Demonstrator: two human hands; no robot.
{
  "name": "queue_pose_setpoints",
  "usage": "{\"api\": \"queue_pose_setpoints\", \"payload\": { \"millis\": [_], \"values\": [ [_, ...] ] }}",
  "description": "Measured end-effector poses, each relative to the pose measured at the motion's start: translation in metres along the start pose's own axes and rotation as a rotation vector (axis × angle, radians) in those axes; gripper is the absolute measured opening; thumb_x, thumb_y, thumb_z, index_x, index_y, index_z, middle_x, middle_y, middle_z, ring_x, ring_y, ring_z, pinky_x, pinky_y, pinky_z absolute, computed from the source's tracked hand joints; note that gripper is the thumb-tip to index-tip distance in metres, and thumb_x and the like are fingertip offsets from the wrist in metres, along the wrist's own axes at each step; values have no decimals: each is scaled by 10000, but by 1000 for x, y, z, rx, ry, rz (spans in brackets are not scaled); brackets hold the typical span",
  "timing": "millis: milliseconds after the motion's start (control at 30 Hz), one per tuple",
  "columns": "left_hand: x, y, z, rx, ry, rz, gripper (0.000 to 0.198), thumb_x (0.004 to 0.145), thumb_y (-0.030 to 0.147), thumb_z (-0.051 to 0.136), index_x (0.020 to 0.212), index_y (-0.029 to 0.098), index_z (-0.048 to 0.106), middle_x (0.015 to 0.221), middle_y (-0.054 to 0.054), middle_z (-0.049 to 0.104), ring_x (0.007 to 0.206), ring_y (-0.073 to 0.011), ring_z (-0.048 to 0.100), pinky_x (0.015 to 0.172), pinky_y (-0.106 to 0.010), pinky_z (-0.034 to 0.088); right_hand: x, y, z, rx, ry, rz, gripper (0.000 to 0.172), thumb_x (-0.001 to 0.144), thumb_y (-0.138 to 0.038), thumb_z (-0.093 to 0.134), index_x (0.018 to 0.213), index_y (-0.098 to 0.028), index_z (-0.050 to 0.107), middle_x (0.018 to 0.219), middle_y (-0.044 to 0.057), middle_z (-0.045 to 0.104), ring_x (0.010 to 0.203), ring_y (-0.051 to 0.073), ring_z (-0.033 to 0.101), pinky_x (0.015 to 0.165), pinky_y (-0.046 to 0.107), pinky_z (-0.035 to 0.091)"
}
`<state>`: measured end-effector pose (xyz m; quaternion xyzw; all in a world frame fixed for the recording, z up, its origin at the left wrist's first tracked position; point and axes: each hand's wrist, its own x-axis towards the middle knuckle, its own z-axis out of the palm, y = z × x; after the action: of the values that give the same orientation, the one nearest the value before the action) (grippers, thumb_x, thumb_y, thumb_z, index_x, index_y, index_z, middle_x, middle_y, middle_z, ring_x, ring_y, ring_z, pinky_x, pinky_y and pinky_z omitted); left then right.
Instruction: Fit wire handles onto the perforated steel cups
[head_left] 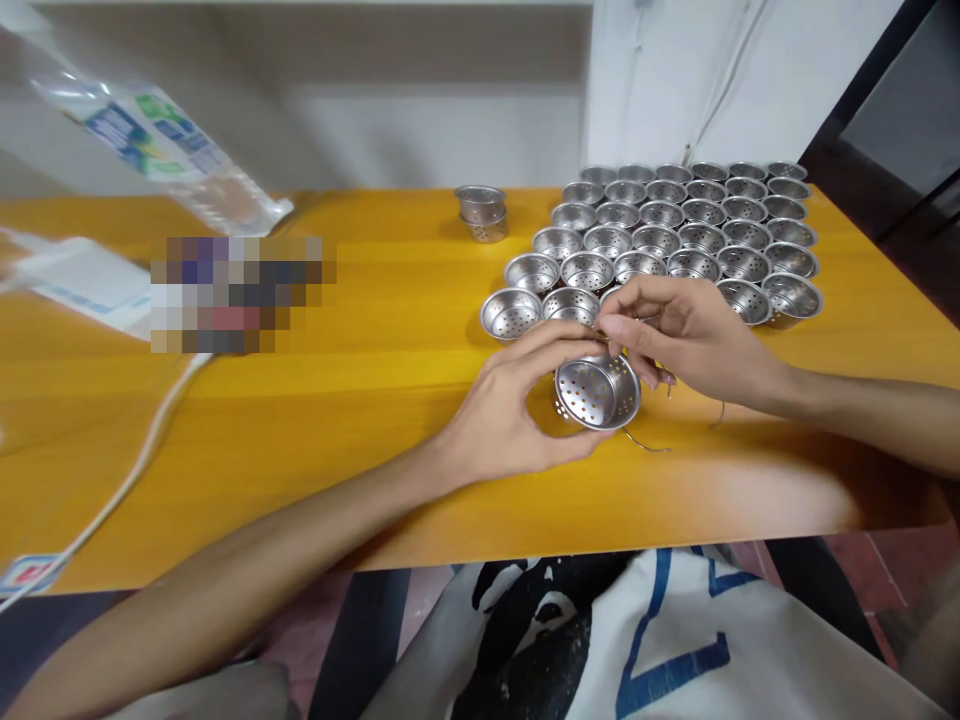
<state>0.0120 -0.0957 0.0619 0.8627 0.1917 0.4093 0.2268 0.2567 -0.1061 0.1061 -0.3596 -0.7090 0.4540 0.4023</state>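
Observation:
A small perforated metal cup [592,392] is tilted so that its mouth faces me, just above the table's near half. My left hand [510,405] is wrapped round it, thumb below and fingers over the top. At the cup's upper rim, the fingertips of my right hand [675,335] are pinched together; what lies between them is too small to make out. A thin wire [646,446] trails from below the cup to the right, and another short piece shows under my right hand.
Rows of like metal cups [607,240] fill the table's back right. Two stacked cups [482,212] stand left of them. A plastic bottle [161,130], a white cable [142,465] and a blurred-out patch [236,295] are on the left of the yellow table [360,420].

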Motion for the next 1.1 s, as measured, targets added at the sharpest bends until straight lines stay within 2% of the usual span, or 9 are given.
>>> {"api": "queue_pose_setpoints", "payload": {
  "millis": [100,233,300,433,600,933,1100],
  "values": [
    [3,-7,-3,-106,32,-51,574,803,325,986,1324,240,759,1390,-139,748,1269,-314,750,1141,-498,608,4,-4,-6,20,-97,-34,353,1082,-496,736,983,-163,799,878,39,793,620,86,620,534,227,465],
    [7,-14,-10,-313,8,-151,531,814,314,995,1294,244,778,1381,-128,740,1280,-288,728,1119,-456,606,9,-6,-12,44,-222,-86,297,1069,-447,760,1074,-164,849,1017,77,851,848,135,739,731,254,583],
    [8,-16,-12,-369,1,-185,514,809,312,999,1269,244,781,1348,-114,745,1258,-277,726,1122,-452,595,11,-4,-13,44,-270,-90,276,1044,-427,797,1075,-156,841,1024,80,849,910,149,760,790,267,597],
    [8,-14,-10,-419,-1,-211,488,798,294,984,1232,236,768,1248,-85,757,1172,-257,727,1063,-425,595,9,1,-8,26,-253,-75,295,951,-399,904,890,-150,759,802,0,742,710,91,635,655,218,495],
    [6,-7,-7,-456,-72,-299,468,787,293,973,1193,225,750,1219,-73,749,1120,-249,735,999,-396,595,2,5,3,1,-212,-95,326,941,-407,909,847,-158,720,700,-49,630,601,61,469,545,209,356],
    [5,-9,-2,-388,-48,-269,452,752,270,935,1156,217,740,1197,-79,749,1104,-256,732,1018,-424,587,-1,17,9,42,-189,-81,318,960,-415,878,840,-149,753,694,-27,662,602,67,476,546,218,350],
    [4,-10,-4,-333,-39,-258,484,753,255,933,1196,230,739,1222,-87,749,1124,-268,737,1020,-444,588,-1,20,13,42,-171,-105,358,929,-464,899,822,-146,773,661,-47,606,614,65,460,554,216,336]
  ]
}}
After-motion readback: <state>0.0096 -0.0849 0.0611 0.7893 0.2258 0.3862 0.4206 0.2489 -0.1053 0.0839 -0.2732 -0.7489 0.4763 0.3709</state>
